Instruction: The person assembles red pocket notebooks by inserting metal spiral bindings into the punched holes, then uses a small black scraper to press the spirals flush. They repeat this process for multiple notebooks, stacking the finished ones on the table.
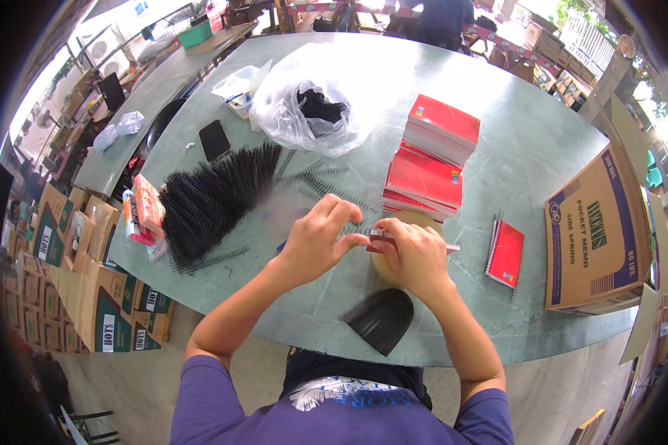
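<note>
Over the middle of the table my right hand point(417, 256) grips a small memo pad point(453, 248), seen edge-on and mostly hidden by the fingers. To its left, my left hand point(313, 239) curls its thumb and fingers around a thin dark spiral binding coil point(354, 230) at the pad's edge. How far the coil is threaded I cannot tell. Beneath the right hand lies a round tan object point(387, 268), partly covered. Nearer me is a black, round-ended flat piece point(383, 320). Several loose coils point(323, 178) lie beyond my left hand, beside a large heap of black coils point(211, 196).
Stacked red memo pads point(430, 174) stand beyond my right hand. A single red spiral pad point(505, 253) and a cardboard box point(597, 230) lie rightward. At the back are a plastic bag of black coils point(312, 111), a white basket point(239, 90) and a phone point(214, 140).
</note>
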Demonstrator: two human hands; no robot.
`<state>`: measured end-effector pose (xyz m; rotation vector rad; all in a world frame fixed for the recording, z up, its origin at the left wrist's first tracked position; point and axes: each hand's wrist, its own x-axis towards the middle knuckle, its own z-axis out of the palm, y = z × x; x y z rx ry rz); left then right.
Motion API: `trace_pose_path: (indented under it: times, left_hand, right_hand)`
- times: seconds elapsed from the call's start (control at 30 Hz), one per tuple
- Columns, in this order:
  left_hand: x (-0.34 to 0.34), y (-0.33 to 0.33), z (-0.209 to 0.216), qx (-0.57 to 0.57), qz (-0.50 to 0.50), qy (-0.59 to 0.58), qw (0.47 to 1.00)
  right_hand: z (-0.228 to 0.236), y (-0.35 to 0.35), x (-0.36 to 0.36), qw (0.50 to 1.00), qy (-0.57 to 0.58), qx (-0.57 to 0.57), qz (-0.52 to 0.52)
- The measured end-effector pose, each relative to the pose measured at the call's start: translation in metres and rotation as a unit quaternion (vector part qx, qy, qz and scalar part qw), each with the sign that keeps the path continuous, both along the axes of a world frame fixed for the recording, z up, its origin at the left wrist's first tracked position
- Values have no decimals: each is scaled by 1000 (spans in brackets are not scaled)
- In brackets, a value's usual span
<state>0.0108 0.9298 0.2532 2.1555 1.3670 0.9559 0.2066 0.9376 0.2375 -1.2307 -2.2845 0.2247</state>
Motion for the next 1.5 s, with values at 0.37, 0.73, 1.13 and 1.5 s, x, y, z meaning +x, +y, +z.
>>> trace_pose_path:
  times: [0.37, 0.73, 1.13, 1.5]
  left_hand:
    - [59, -75, -78, -64, -103, 53, 991]
    - [30, -41, -14, 170, -9, 50, 984]
    - [35, -39, -11, 150, 26, 26, 988]
    - [1, -13, -25, 119, -72, 27, 990]
  right_hand:
    - [-5, 6, 73, 927, 270, -260, -7]
    - [-41, -6, 64, 813, 506, -288, 16]
    - [-46, -15, 63, 806, 521, -278, 35]
    - [-11, -10, 70, 967, 230, -97, 42]
